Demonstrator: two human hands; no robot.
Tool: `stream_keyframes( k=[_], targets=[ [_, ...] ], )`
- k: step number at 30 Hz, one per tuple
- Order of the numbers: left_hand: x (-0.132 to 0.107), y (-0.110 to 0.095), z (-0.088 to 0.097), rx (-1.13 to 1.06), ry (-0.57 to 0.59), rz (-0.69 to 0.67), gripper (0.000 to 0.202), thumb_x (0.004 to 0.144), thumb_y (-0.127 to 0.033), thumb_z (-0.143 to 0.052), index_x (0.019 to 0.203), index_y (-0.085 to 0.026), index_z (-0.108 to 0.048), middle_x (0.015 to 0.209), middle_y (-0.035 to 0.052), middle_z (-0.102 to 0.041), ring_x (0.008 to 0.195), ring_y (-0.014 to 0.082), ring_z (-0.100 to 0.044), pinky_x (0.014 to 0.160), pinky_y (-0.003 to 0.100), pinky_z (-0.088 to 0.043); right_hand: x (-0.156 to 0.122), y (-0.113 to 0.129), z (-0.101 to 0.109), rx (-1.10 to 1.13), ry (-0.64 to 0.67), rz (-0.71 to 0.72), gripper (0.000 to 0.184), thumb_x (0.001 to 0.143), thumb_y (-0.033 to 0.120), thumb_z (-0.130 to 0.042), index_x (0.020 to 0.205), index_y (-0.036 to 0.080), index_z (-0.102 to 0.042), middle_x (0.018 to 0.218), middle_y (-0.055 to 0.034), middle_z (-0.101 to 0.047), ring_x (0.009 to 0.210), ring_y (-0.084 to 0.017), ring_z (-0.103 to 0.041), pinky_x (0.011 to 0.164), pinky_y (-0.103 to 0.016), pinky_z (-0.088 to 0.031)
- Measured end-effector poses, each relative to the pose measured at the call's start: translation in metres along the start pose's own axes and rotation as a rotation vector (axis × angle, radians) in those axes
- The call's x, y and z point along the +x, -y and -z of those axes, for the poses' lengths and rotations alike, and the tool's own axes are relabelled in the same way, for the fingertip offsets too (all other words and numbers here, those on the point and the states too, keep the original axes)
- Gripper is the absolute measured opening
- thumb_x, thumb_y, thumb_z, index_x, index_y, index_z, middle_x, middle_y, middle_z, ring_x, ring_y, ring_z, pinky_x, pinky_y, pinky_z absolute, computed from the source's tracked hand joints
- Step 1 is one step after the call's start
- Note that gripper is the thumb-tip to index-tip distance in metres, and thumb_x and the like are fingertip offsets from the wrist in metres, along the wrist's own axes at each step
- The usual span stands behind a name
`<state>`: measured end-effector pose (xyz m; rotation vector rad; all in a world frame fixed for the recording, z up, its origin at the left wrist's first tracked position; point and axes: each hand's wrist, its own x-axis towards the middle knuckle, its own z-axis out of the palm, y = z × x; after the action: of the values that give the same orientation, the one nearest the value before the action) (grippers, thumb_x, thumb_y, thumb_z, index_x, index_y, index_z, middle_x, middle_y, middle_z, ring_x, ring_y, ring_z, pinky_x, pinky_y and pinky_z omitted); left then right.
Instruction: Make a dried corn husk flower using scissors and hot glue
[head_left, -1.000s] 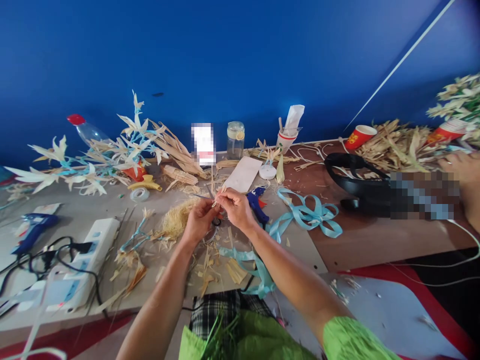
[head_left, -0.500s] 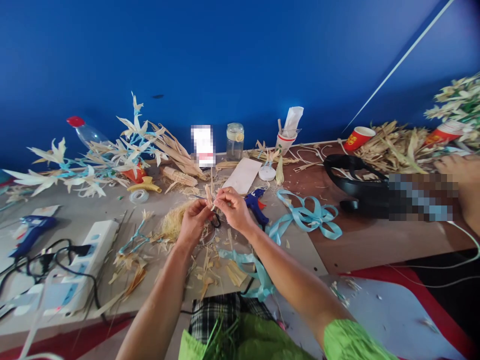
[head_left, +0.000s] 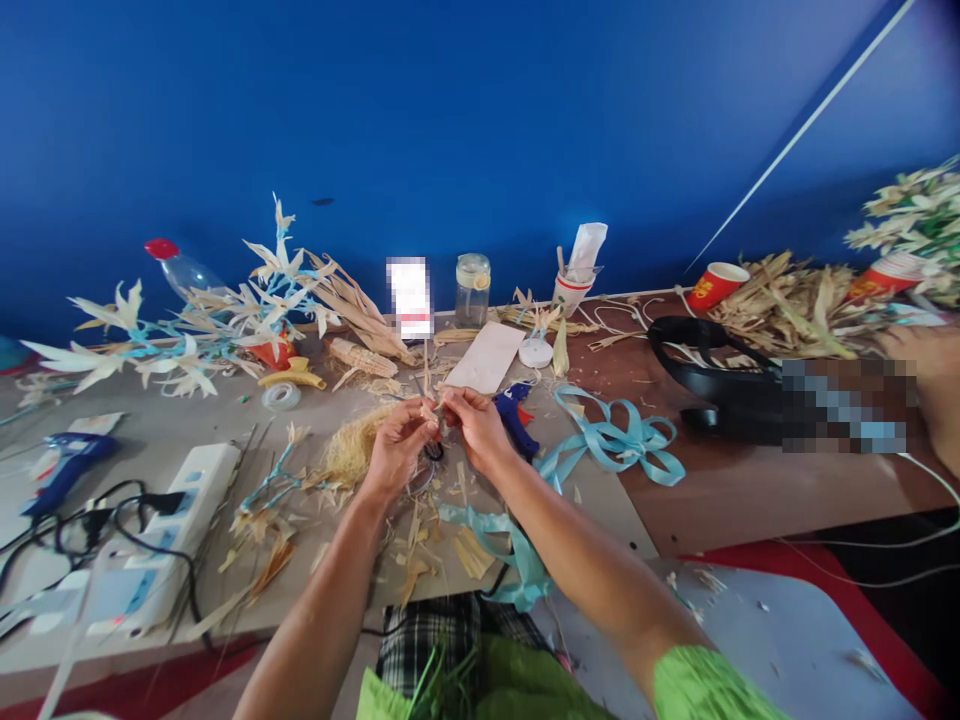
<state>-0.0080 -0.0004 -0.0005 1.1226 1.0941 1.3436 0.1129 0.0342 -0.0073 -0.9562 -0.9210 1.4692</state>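
Near the middle of the table, my left hand (head_left: 397, 445) pinches a small pale strip of corn husk (head_left: 430, 411). My right hand (head_left: 478, 428) is beside it, its fingertips closed at the husk's right end. Fingers cover most of the piece. Just below them lies a black loop (head_left: 433, 451), perhaps a scissors handle. A bundle of fine straw-coloured fibres (head_left: 352, 447) rests left of my left hand. Right of my right hand is a blue glue gun (head_left: 516, 420). Husk scraps (head_left: 412, 550) litter the table under my wrists.
Blue ribbon (head_left: 615, 440) lies at right, near a black headset (head_left: 697, 400). Husk flowers (head_left: 187, 330), a power strip (head_left: 176, 530) with cables and another glue gun (head_left: 67, 470) occupy the left. Behind stand a lit phone (head_left: 410, 297) and a jar (head_left: 472, 290). Another person's arm (head_left: 930, 390) rests far right.
My hands have shifted slightly; the right has moved a little to the right and down. The husk strip that stuck up between my fingers is now lower and more covered. The view has tilted slightly.
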Motion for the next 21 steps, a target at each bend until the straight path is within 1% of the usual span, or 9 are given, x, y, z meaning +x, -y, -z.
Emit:
stream_keyframes(
  k=[3, 5, 6, 10, 13, 17, 21],
  targets=[
    [0.0008, 0.0019, 0.0015, 0.030, -0.018, 0.018, 0.023, 0.067, -0.035, -0.073, 0.074, -0.016, -0.062, 0.084, 0.0035, -0.064, 0.062, 0.0111, -0.056, 0.064, 0.026, -0.047, -0.0003, -0.0025, 0.0008, -0.127, -0.029, 0.082, 0.034, 0.068, 0.048, -0.062, 0.058, 0.018, -0.050, 0.053, 0.0045, -0.042, 0.053, -0.009, -0.035, 0.052, -0.022, -0.032],
    [0.0012, 0.0025, 0.0023, 0.045, -0.038, 0.018, 0.022, 0.069, -0.034, -0.072, 0.075, -0.016, -0.061, 0.074, 0.0015, -0.063, 0.060, 0.0112, -0.056, 0.063, 0.026, -0.046, -0.0011, -0.0030, 0.0011, -0.186, -0.035, 0.111, 0.032, 0.069, 0.047, -0.061, 0.059, 0.018, -0.052, 0.054, 0.0043, -0.043, 0.054, -0.009, -0.036, 0.053, -0.022, -0.032],
    [0.0012, 0.0024, 0.0025, 0.045, -0.052, 0.012, 0.022, 0.069, -0.034, -0.072, 0.075, -0.016, -0.061, 0.073, 0.0013, -0.064, 0.061, 0.0113, -0.056, 0.064, 0.026, -0.046, -0.0015, -0.0030, 0.0013, -0.202, -0.036, 0.115, 0.032, 0.070, 0.046, -0.061, 0.060, 0.018, -0.052, 0.055, 0.0041, -0.043, 0.054, -0.009, -0.036, 0.054, -0.022, -0.032],
    [0.0014, 0.0009, 0.0015, 0.022, -0.077, -0.004, 0.022, 0.068, -0.033, -0.073, 0.076, -0.015, -0.061, 0.082, 0.0023, -0.065, 0.063, 0.0106, -0.057, 0.065, 0.025, -0.046, -0.0008, -0.0052, 0.0021, -0.215, -0.025, 0.116, 0.031, 0.071, 0.045, -0.060, 0.060, 0.017, -0.052, 0.055, 0.0040, -0.043, 0.055, -0.009, -0.037, 0.055, -0.022, -0.032],
    [0.0015, -0.0001, 0.0006, 0.025, -0.077, -0.002, 0.022, 0.068, -0.032, -0.072, 0.076, -0.015, -0.061, 0.075, 0.0008, -0.064, 0.061, 0.0103, -0.057, 0.064, 0.025, -0.046, 0.0007, -0.0082, 0.0029, -0.217, -0.015, 0.117, 0.030, 0.072, 0.044, -0.060, 0.060, 0.017, -0.052, 0.056, 0.0040, -0.043, 0.055, -0.009, -0.037, 0.055, -0.023, -0.031],
    [0.0024, -0.0002, 0.0012, 0.013, -0.150, 0.014, 0.025, 0.066, -0.034, -0.073, 0.074, -0.016, -0.058, 0.065, -0.0017, -0.062, 0.057, 0.0104, -0.056, 0.061, 0.025, -0.045, -0.0004, -0.0082, 0.0022, -0.232, 0.003, 0.095, 0.030, 0.071, 0.044, -0.061, 0.060, 0.017, -0.054, 0.055, 0.0040, -0.042, 0.054, -0.009, -0.036, 0.053, -0.023, -0.029],
    [0.0040, 0.0022, 0.0033, 0.022, -0.194, 0.015, 0.026, 0.066, -0.035, -0.074, 0.074, -0.016, -0.058, 0.061, -0.0031, -0.060, 0.054, 0.0097, -0.054, 0.060, 0.024, -0.045, -0.0035, -0.0063, 0.0005, -0.215, 0.035, 0.080, 0.031, 0.070, 0.043, -0.063, 0.058, 0.017, -0.054, 0.054, 0.0042, -0.042, 0.052, -0.009, -0.035, 0.051, -0.023, -0.028]
  ],
)
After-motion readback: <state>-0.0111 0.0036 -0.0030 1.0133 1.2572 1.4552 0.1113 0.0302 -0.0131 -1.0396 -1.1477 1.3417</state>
